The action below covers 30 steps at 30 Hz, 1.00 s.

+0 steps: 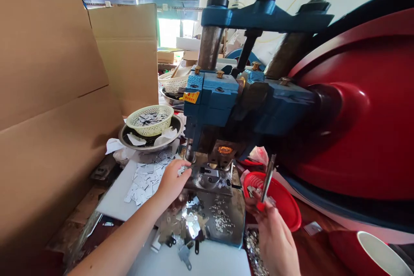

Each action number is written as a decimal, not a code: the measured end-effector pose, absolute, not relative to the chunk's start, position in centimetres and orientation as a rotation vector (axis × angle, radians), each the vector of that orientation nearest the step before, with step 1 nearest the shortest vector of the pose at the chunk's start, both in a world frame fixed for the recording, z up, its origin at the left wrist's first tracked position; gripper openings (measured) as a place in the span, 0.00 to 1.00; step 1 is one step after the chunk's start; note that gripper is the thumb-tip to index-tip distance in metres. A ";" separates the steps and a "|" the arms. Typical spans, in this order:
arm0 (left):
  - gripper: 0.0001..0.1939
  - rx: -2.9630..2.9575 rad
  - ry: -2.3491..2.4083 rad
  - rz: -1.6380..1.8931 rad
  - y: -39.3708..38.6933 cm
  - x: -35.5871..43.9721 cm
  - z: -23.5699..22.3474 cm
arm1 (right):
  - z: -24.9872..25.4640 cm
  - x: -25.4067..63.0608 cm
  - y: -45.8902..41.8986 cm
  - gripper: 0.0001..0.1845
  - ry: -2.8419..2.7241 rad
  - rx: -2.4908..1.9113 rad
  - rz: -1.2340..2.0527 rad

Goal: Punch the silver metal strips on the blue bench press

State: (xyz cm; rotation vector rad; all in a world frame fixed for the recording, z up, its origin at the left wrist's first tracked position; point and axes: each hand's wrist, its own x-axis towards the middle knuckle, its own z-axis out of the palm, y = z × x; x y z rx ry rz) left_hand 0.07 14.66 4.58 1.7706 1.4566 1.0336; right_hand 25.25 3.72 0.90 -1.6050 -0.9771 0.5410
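A blue punch press (226, 99) stands in front of me with its die block (210, 177) low in the middle. My left hand (172, 181) reaches to the left edge of the die, its fingers curled on a small metal piece that I can hardly make out. My right hand (274, 241) is closed on a thin metal rod with a red grip (267, 181), held upright beside the die over the red bowl (287, 202). Flat silver metal pieces (145, 179) lie spread on a white board (113, 200) under my left hand. More pieces and small punched scraps (221, 217) cover the press bed.
A cream plastic basket of metal pieces (150, 119) sits in a steel basin (129, 140) behind the board. Large cardboard sheets (54, 95) wall off the left. A big red machine guard (365, 125) fills the right. A white cup (384, 256) is at bottom right.
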 end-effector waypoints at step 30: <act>0.16 2.332 1.509 0.241 11.3 -7.6 4.7 | 2.0 31.5 5.7 0.28 -1.130 -2.276 0.283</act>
